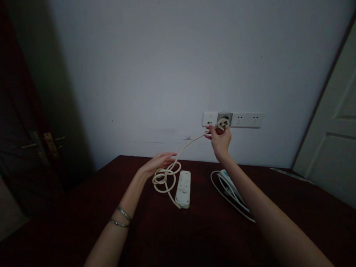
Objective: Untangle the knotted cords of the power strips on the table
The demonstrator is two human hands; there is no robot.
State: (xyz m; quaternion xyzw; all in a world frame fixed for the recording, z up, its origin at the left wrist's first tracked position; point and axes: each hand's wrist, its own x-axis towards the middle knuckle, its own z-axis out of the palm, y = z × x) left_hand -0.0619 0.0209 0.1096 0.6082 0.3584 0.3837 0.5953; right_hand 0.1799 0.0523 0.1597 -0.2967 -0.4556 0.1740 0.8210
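Note:
My right hand (221, 141) is raised in front of the wall sockets, fingers closed around a round cream plug (224, 124) with dark markings on its face. From the plug a cream cord (193, 141) runs down to the left into a loose coil (165, 177). Beside that coil is my left hand (158, 163), its fingers stretched out flat with their tips at the cord. The cord's other end joins a white power strip (184, 187) lying on the dark red table (159, 236).
Behind the plug, a row of wall sockets (248, 120) includes a grey one (228, 114). A second power strip (231, 182) with a looped white cord lies partly hidden by my right forearm. A dark door (20, 116) stands left, a pale door (340, 142) right.

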